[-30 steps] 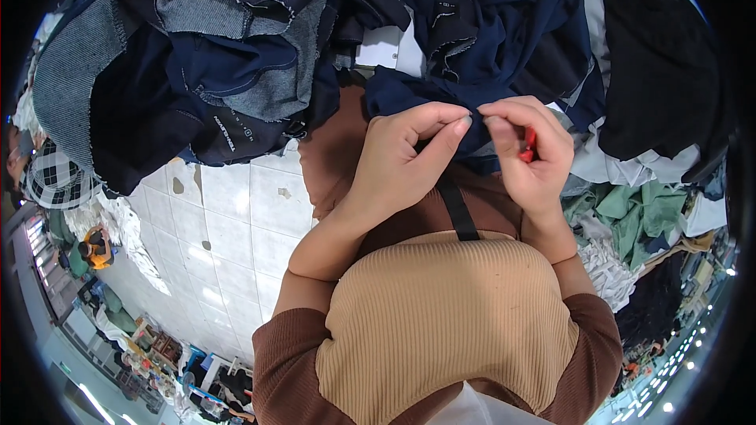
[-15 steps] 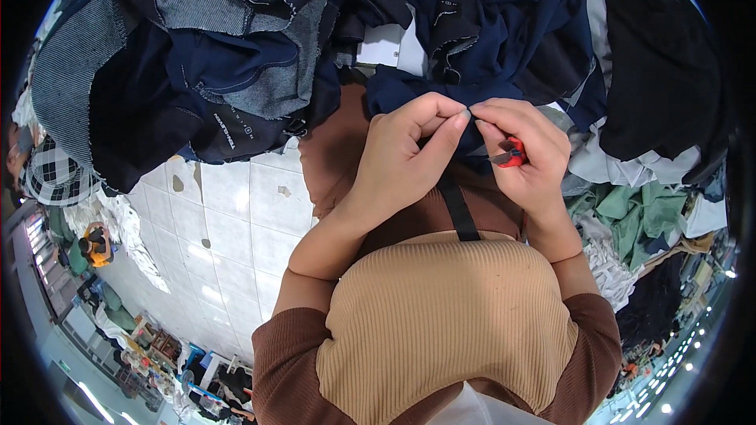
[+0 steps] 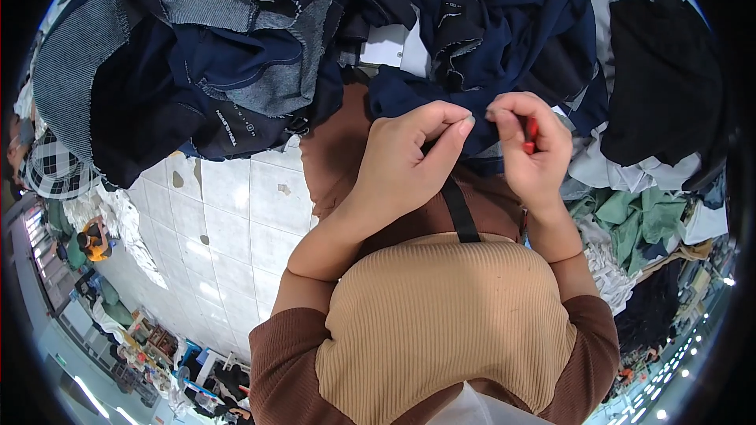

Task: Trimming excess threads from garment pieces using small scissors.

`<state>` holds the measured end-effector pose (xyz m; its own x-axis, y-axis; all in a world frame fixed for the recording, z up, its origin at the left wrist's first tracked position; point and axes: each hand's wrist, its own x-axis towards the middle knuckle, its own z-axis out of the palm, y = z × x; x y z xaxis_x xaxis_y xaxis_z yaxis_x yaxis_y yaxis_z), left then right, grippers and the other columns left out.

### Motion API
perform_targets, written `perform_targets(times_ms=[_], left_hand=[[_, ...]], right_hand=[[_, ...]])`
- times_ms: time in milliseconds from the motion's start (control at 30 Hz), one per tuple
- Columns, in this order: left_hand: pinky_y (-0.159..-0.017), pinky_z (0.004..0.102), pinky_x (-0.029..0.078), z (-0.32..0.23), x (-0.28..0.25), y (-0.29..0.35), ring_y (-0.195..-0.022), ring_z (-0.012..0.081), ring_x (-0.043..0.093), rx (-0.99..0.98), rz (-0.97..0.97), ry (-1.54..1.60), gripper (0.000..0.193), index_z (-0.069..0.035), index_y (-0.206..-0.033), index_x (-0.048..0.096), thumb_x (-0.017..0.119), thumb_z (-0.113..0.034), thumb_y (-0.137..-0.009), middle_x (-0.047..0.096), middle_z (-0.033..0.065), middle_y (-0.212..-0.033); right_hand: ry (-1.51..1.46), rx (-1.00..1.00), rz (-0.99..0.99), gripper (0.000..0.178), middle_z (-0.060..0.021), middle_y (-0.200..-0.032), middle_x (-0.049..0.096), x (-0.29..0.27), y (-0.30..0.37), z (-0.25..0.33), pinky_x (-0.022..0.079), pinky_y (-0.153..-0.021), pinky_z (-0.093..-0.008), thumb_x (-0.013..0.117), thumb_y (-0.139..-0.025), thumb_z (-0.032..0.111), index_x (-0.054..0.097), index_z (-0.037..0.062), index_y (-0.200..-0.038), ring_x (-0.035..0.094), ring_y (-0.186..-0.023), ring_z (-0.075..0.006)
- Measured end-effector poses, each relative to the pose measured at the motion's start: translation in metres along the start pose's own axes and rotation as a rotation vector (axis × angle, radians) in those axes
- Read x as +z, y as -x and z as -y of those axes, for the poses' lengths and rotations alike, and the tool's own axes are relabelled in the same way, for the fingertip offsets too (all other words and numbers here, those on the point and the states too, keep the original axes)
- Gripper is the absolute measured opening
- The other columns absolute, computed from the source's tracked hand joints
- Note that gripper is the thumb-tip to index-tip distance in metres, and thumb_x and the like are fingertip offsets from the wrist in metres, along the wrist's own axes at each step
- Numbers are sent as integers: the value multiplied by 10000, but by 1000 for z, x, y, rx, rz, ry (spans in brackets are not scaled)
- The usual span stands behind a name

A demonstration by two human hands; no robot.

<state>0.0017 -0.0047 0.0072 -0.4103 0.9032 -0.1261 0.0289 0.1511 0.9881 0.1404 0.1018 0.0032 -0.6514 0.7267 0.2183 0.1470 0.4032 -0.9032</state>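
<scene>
My left hand (image 3: 409, 153) is closed in a pinch, thumb tip against forefinger, above my lap; whatever lies between the tips is too small to make out. A short gap to the right, my right hand (image 3: 542, 159) curls round small red thread snips (image 3: 531, 134). Only a bit of their red body shows, and the blades are hidden. Its thumb and forefinger tips also come together. Below and beyond both hands lies a dark navy garment (image 3: 409, 94), draped toward my lap. More navy cloth (image 3: 520, 31) is bunched just past it.
Dark denim pieces (image 3: 79, 71) with raw edges heap up at the far left. A black cloth (image 3: 665, 71) and green cloth (image 3: 642, 220) lie at right. White floor tiles (image 3: 224, 228) show at left, where another person (image 3: 96, 244) sits far off.
My hands have drawn apart; the right has moved slightly right and turned, so the snips' dark blades no longer show. The left keeps its pinch, a little lower.
</scene>
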Motion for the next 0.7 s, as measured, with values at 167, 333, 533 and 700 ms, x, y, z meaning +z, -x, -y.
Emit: perform_targets(times_ms=[167,333,533,700], left_hand=[[-480,204,381,7,0,-2,-528,25,503,-15,-2,81,146,13,-947,644,614,-109,-872,620,59,-635],[-485,199,377,10,1,-1,-542,11,488,-29,2,130,156,22,-953,642,614,-110,-873,615,50,-633],[-515,183,381,9,-1,-1,-592,-2,488,-65,22,147,153,35,-963,636,599,-92,-885,625,21,-660],[-570,162,385,13,-2,-3,-676,-9,491,8,11,294,145,19,-993,639,579,-81,-904,649,-13,-760]], right_hand=[[87,-136,-7,116,-122,-862,647,-3,-4,7,498,-657,-241,623,-799,-56,639,-13,-906,643,-762,-172],[292,-366,27,197,-119,-755,638,0,-10,4,511,-624,-288,648,-683,-56,643,14,-866,646,-701,-274],[176,-225,-103,145,-112,-791,640,-1,-5,5,486,-594,-246,649,-727,-75,623,-8,-854,636,-684,-199],[-21,23,-29,140,-107,-810,642,-2,-5,12,479,-609,-232,645,-769,-76,638,-12,-893,631,-727,-165]])
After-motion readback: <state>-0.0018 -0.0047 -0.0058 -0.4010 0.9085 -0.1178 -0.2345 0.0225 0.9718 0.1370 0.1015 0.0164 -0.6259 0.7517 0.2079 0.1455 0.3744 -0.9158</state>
